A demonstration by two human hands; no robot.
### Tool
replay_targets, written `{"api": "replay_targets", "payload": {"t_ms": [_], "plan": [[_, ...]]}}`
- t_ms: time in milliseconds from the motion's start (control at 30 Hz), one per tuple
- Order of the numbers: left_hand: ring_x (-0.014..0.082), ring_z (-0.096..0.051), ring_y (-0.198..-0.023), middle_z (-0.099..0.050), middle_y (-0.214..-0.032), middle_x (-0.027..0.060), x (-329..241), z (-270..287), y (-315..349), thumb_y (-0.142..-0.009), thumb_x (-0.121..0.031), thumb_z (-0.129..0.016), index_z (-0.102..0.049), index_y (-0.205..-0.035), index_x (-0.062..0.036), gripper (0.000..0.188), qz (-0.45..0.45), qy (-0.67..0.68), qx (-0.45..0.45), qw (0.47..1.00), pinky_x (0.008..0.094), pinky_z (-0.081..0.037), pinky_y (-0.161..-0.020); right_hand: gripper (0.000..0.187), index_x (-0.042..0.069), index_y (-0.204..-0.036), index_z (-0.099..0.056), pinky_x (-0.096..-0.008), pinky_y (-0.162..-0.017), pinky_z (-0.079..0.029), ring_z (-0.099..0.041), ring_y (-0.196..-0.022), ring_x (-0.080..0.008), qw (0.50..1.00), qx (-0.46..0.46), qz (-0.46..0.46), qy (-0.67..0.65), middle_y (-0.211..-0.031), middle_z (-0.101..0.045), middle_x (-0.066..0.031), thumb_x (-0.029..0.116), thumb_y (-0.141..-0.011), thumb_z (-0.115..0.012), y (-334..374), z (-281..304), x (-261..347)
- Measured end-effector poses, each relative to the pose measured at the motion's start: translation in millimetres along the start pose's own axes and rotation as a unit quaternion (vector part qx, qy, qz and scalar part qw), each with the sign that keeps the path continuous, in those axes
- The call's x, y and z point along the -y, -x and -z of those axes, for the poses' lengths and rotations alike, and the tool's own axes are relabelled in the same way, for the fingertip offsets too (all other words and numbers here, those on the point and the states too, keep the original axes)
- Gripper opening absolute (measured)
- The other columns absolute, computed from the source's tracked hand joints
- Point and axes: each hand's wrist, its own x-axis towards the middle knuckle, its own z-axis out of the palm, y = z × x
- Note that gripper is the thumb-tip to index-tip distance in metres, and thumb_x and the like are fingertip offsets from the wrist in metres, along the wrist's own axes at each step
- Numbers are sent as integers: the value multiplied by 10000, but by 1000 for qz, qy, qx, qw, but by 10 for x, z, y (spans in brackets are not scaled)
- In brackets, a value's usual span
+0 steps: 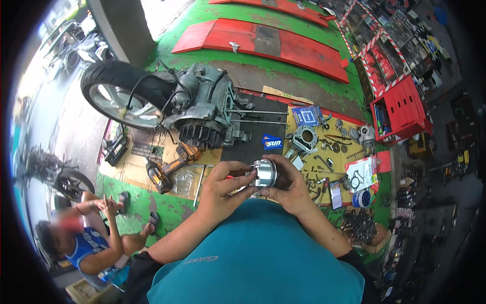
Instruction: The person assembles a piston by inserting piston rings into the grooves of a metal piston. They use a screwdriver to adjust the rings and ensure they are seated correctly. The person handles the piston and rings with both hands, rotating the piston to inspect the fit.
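Note:
A silver metal piston point(265, 173) is held up in front of my chest, its ring-grooved edge facing right. My left hand point(223, 183) pinches its left side between thumb and fingers. Around its right side curl the fingers and thumb of my right hand point(289, 186). Beyond them, a dark mat carries a small blue packet point(272, 142). A scooter engine point(202, 104) with long studs pointing right lies further off, with a wheel point(126, 96) attached at its left. To the right of the packet sits a grey engine cylinder point(305, 138).
Cardboard point(316, 159) at right bears bolts, tools, a gasket pack point(360, 175) and a blue-and-white tub point(361, 198). Yellow-black power tools point(172, 166) lie at left. A seated person point(96, 243) is at lower left. Red ramps point(304, 50) and a red tool cabinet point(402, 109) stand beyond.

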Motion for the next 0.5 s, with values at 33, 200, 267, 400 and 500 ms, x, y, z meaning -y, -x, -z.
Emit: {"api": "replay_targets", "payload": {"t_ms": [33,200,267,400,500], "plan": [[270,-679,-987,-705,-1158,90,34,42,-23,-736,-57,-885,-807,-1118,-101,393,-14,-5,3,1000,375,-557,-821,766,3,-1489,-447,-406,-1076,-534,-582,-1309,-249,1000,-10,-10,-19,-1427,-555,-140,-12,-834,-843,-16,-39,-4],[281,-680,-996,-722,-1145,96,173,252,-121,-694,-46,-895,-805,-1093,-91,412,-53,0,24,998,379,-548,-841,795,-3,-1485,-467,-399,-1118,-486,-555,-1333,-223,994,-62,-20,-93,-1465,-535,-123,-6,-800,-871,-94,-274,-38],[280,-681,-1001,-723,-1141,97,209,298,-170,-684,-43,-898,-801,-1089,-85,419,-39,26,31,998,378,-547,-839,799,4,-1491,-467,-403,-1123,-482,-544,-1347,-226,993,-75,-14,-95,-1485,-518,-126,-17,-799,-867,-127,-326,-64],[279,-685,-1000,-725,-1128,100,213,369,-275,-675,-38,-902,-788,-1084,-68,425,-23,55,46,997,375,-550,-821,795,22,-1497,-469,-407,-1132,-477,-548,-1348,-229,992,-100,26,-76,-1484,-521,-126,-43,-804,-852,-155,-418,-89],[282,-692,-989,-727,-1120,107,309,387,-268,-671,-27,-903,-782,-1073,-47,421,-56,33,65,996,373,-556,-813,796,36,-1520,-431,-408,-1080,-525,-577,-1321,-233,990,-103,-6,-92,-1467,-539,-117,-56,-835,-825,-149,-473,-114]]}}
